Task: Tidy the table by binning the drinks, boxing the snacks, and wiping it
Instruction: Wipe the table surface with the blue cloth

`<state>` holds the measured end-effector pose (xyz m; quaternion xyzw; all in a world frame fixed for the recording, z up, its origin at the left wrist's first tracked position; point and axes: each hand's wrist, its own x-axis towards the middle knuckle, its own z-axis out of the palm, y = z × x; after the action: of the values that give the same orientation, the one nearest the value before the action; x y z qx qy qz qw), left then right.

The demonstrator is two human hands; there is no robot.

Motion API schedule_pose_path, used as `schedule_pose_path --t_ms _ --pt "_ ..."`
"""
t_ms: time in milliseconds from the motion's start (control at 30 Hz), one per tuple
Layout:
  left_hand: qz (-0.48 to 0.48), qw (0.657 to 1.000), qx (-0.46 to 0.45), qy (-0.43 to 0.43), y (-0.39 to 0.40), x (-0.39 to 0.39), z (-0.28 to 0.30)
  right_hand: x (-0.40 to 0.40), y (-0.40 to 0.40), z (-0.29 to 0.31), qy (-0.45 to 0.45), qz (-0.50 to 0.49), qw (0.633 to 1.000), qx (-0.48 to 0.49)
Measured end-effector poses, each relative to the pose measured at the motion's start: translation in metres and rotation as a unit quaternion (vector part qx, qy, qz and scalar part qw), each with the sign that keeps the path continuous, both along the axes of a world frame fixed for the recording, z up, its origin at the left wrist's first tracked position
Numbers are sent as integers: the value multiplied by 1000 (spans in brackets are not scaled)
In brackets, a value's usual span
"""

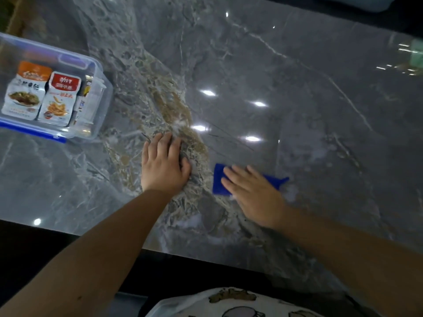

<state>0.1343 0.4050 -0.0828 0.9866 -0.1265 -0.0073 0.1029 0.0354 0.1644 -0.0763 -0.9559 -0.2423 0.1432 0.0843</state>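
Right hand (254, 193), fingers straight and flat, presses a blue cloth (218, 181) onto the table (309, 92); nothing is gripped, the cloth being held only by downward pressure, with its left part and a right corner showing past the fingers. Left hand (163, 163) lies palm-down just left of the cloth, apart from it, fingers lightly bent on the bare stone and holding nothing, apparently as a brace. The step in hand is judged to be the wiping: pale wet or soapy smears show beside the cloth and farther right. To do it well, the palm should stay spread over the cloth so that it does not bunch, and strokes should overlap and run out to the near edge, with the smears at right taken in. The box (96, 72), clear with blue trim, stands well apart at far left and holds snacks (58, 99) upright in a row; its lid is not seen on it. No drinks are visible on the table. The surface is glossy grey marble with a brown vein running diagonally under the left hand, and it mirrors several ceiling lamps. A blurred green thing (416, 54) sits at the far right edge. The room beyond is dark; a patterned garment (229, 303) shows at the bottom.
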Motion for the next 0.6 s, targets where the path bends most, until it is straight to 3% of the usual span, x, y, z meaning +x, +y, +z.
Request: schedule_pose_path --t_ms 267,367,433,533,600 --pt "-4 1000 1 24 -1 -1 3 -81 40 0 -9 -56 997 48" --pt "1 999 -2 39 -2 -1 6 -75 40 11 8 -137 977 160" --pt "-11 999 -4 49 -8 -1 10 -69 34 22 55 -253 925 277" --pt "-70 996 -14 53 -34 -9 16 -46 11 40 143 -428 803 389" --pt "-98 993 -20 66 -57 -17 16 -25 -14 50 141 -505 725 446"
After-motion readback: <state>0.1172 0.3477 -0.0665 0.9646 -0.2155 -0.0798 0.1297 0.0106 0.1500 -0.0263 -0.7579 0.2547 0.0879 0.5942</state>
